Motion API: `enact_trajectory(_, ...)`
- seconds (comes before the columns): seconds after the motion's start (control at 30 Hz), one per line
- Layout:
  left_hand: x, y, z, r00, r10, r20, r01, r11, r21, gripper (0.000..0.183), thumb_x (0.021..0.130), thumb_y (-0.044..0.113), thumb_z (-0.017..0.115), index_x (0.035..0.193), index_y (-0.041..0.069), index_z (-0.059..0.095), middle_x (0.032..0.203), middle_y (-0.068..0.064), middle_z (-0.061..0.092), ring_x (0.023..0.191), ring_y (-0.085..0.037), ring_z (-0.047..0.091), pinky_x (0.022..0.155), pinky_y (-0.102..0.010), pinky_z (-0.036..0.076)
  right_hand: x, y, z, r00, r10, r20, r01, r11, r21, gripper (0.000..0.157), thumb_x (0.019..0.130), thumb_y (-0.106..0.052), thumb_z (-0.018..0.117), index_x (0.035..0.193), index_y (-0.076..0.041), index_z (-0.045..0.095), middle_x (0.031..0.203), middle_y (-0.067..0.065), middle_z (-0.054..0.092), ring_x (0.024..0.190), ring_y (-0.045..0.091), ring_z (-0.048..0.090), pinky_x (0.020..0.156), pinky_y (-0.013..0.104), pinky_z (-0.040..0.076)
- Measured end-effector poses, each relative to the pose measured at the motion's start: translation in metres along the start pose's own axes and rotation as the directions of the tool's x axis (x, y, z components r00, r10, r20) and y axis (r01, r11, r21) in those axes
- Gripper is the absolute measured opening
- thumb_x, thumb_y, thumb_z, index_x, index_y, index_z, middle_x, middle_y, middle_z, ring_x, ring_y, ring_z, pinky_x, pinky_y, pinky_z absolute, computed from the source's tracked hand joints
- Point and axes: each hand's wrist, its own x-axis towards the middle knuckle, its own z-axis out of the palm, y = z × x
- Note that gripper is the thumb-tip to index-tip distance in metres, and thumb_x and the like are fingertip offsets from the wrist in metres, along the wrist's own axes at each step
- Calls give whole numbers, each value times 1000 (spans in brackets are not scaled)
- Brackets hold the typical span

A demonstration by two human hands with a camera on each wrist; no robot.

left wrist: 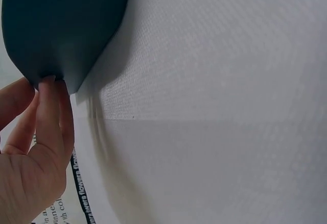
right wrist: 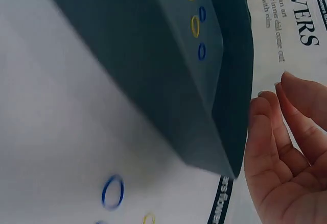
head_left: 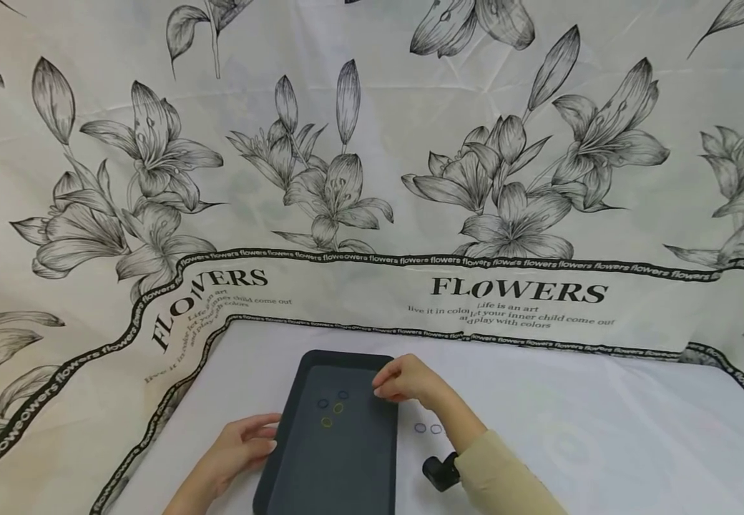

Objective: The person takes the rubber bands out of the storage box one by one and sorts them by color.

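Note:
A dark blue-grey tray (head_left: 346, 458) lies on the white table, with two thin blue rings (head_left: 323, 404) and two yellow rings (head_left: 327, 422) inside, resembling small elastic bands. My left hand (head_left: 233, 454) is at the tray's left side; its nearly straight fingertips (left wrist: 49, 89) touch the outer wall. Over the tray's far right rim is my right hand (head_left: 410, 379), fingers loosely bent, with nothing visible between them. In the right wrist view, a blue ring (right wrist: 112, 192) and part of a yellow ring (right wrist: 148, 219) lie on the table beside the tray.
A floral cloth (head_left: 372, 143) with printed lettering hangs behind the white tabletop (head_left: 604, 429). Near the right sleeve (head_left: 501, 472) sits a black device (head_left: 441, 472) at the wrist. More rings (head_left: 420, 428) lie right of the tray.

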Motion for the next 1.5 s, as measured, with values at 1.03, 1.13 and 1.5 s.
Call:
enact_trajectory(1.03, -1, -1, -1, 1000, 24, 10, -24, 1000, -10, 52, 84, -3, 61, 130, -13, 42, 104, -13, 64, 90, -17, 62, 75, -32, 53, 30, 8, 79, 988, -77, -137, 53, 984, -171, 14, 69, 9, 69, 81, 2, 70, 63, 0, 59, 50, 7, 48, 46, 21, 42)
enact_trajectory(1.13, -2, -1, -1, 999, 29, 19, -29, 999, -17, 52, 84, -3, 61, 130, -13, 41, 106, -14, 64, 90, -17, 63, 76, -33, 53, 31, 10, 82, 981, -96, -171, 58, 976, -210, 14, 67, 8, 71, 78, 0, 71, 65, 1, 62, 52, 8, 48, 47, 22, 43)
enact_trajectory(1.5, -1, -3, -1, 1000, 19, 7, -19, 1000, -20, 52, 84, -4, 61, 131, -12, 41, 105, -13, 64, 89, -16, 62, 75, -32, 53, 32, 17, 85, 961, -172, -219, 92, 938, -334, 11, 67, 2, 75, 76, -4, 73, 65, 1, 66, 60, 8, 52, 58, 25, 43)
